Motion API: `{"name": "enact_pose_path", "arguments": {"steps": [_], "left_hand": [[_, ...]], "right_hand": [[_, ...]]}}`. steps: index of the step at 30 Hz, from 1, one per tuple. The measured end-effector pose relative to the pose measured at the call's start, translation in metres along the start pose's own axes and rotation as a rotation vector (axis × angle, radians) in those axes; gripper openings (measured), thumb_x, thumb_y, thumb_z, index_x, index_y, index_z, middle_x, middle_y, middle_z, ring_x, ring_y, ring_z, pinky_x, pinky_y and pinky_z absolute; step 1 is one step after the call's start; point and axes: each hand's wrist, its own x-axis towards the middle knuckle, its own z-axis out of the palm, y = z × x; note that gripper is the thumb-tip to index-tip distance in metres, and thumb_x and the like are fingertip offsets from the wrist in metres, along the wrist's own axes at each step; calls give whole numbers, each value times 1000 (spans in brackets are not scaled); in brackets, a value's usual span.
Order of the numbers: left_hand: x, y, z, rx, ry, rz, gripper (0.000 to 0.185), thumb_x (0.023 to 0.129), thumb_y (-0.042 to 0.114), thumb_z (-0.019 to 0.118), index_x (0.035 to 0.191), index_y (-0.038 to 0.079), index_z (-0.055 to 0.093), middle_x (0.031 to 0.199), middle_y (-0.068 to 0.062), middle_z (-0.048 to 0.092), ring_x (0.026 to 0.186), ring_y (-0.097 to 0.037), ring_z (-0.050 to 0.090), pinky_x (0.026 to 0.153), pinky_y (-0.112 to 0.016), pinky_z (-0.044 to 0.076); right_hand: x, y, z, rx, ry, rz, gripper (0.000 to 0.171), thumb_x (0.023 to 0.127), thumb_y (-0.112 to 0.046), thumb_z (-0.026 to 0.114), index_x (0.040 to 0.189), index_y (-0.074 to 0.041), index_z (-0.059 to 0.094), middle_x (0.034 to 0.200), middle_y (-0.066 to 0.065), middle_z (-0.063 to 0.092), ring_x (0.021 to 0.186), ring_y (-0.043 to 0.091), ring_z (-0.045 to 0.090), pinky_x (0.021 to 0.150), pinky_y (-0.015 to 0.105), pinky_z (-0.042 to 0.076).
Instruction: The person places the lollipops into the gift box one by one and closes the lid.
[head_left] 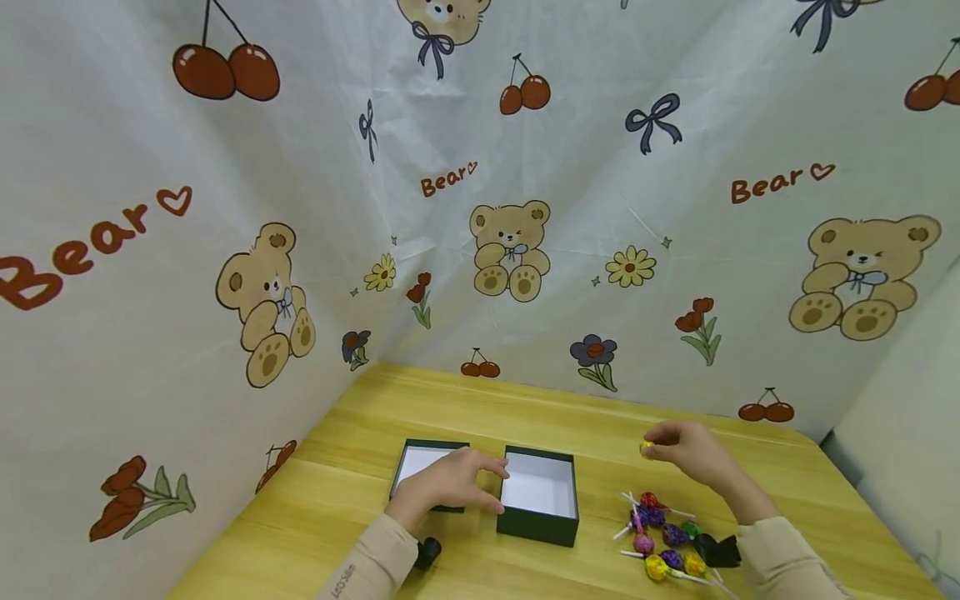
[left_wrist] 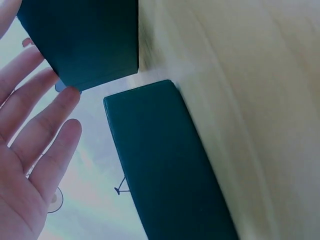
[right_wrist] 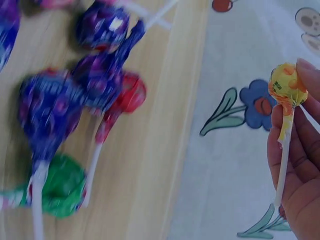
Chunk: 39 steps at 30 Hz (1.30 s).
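My right hand (head_left: 693, 454) pinches a yellow-wrapped lollipop (right_wrist: 289, 87) by its head, the white stick hanging down along the palm in the right wrist view. Below that hand lies a loose heap of lollipops (head_left: 643, 543) in purple, red, green, pink and yellow wrappers. My left hand (head_left: 459, 483) has its fingers spread at the left rim of a dark green box (head_left: 536, 533) with a white inside. In the left wrist view its fingertips overlap a dark green box wall (left_wrist: 82, 45), and nothing is held there.
A second dark green box part (head_left: 408, 458) with white lining lies under the left forearm. A small black object (head_left: 427, 554) sits by the left sleeve, and a black piece (head_left: 717, 550) lies beside the lollipops. Bear-print cloth (head_left: 510, 317) hangs behind the wooden table (head_left: 330, 467).
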Motion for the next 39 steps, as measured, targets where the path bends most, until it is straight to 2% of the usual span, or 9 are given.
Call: {"name": "enact_pose_path", "arguments": {"steps": [3,10,17,27,34,39], "left_hand": [[1,3,-3,7,-5,-10,47,82,44,82,124,28,70,146,10,56,136,-20,53,106,-37,50],[1,8,-5,16,-18,-47,47,79,43,84,121,28,72,140,11,61,132,-18,56,103,-38,51],[3,4,-5,34,-11,-25,48,79,44,84,122,28,71,138,12,62,130,-16,57,102,-34,52],[5,5,-5,15,-12,-42,49,76,44,86,119,26,72,136,11,63,129,-16,58,102,-36,52],[7,5,-6,-20,-14,-43,48,75,41,87,118,25,73,135,10,64,128,-16,58,101,-36,53],[8,3,-4,-32,-25,-40,47,75,40,88,117,25,73,134,10,65,127,-15,59,101,-35,53]], "right_hand": [[4,-10,3,20,-5,-1,29,94,-24,71,110,-1,71,102,7,72,91,19,67,77,37,56],[10,-20,18,128,-8,-30,27,93,-18,72,109,4,70,100,11,72,88,19,68,79,44,59],[15,-38,28,112,10,-37,28,91,-21,74,107,2,73,99,10,74,87,18,69,77,37,59],[23,-55,54,218,9,-49,21,90,-18,75,101,0,75,93,9,76,88,29,72,80,43,60],[23,-66,68,231,17,-39,20,89,-18,76,100,-2,76,94,7,76,85,18,71,77,36,60],[24,-72,82,248,23,-74,18,89,-16,76,98,-2,77,90,7,76,82,18,72,73,30,59]]}}
